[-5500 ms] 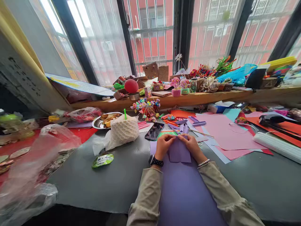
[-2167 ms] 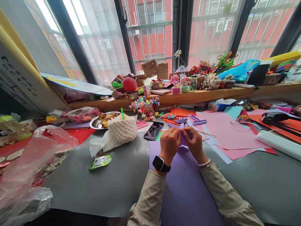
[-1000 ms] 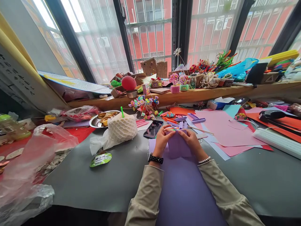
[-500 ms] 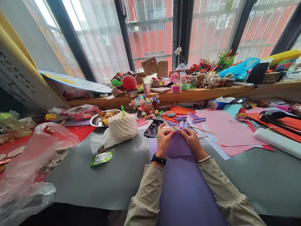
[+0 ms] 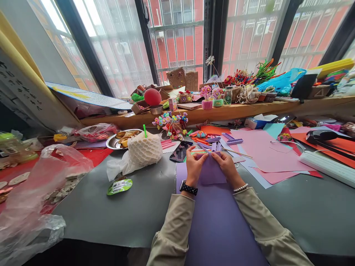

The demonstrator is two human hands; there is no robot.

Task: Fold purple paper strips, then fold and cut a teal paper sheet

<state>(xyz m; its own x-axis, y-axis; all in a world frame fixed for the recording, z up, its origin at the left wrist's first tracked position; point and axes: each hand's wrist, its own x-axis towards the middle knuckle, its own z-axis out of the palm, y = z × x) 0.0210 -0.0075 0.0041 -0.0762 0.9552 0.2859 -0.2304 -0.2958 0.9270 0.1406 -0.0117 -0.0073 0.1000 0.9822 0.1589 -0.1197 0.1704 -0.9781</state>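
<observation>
Between my two hands is a small piece of purple paper (image 5: 213, 173), held by its far edge. My left hand (image 5: 194, 165), with a dark watch band at the wrist, pinches that edge between thumb and fingers. Close beside it, my right hand (image 5: 226, 164), wearing a beaded bracelet, pinches the same edge. Beneath them a large purple sheet (image 5: 219, 221) runs toward me across the grey table. Just beyond my fingers lie folded purple paper strips (image 5: 216, 146). A black phone (image 5: 181, 151) rests left of my left hand.
A coconut in white foam netting (image 5: 145, 148) with a green straw stands to the left, before a metal plate (image 5: 112, 142). Pink paper sheets (image 5: 266, 151) and a white power strip (image 5: 328, 168) lie right. Craft flowers (image 5: 172, 123) stand at the back. A plastic bag (image 5: 52, 173) sits far left.
My left hand has shifted very slightly to the right, toward my right hand. The purple piece has moved a little with it; both hands keep their pinch.
</observation>
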